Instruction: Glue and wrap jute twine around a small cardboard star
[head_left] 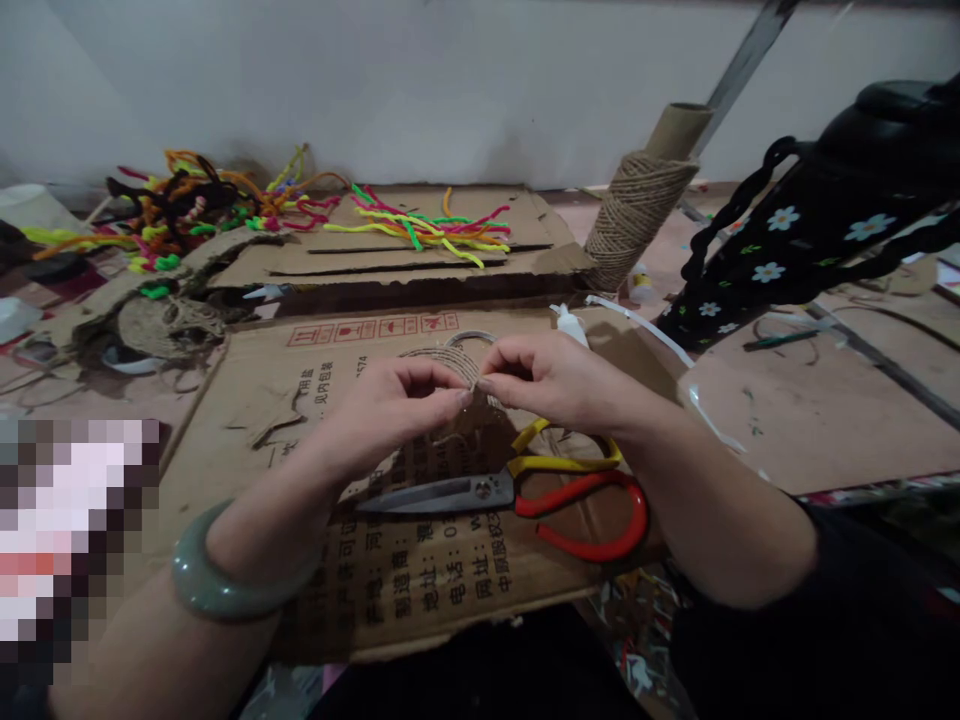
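Observation:
My left hand (401, 405) and my right hand (559, 385) meet above a printed cardboard sheet (247, 400). Both are closed, thumb and finger pinched on a ring-shaped piece wound with jute twine (442, 355). A thin bare part of the ring (471, 335) shows behind the fingers, which hide much of the piece. Just below my hands lie scissors (480, 490) with one yellow and one red handle, blades pointing left. Behind my right hand is a white squeeze bottle (571, 324).
A tilted cone of jute twine (637, 210) stands at the back right, beside a black flowered bottle (787, 220) with a braided strap. Coloured pipe cleaners (427, 230) lie on raised cardboard (255, 265), and a tangled heap (202, 195) sits at the left. A blurred-out object (67, 530) is at left.

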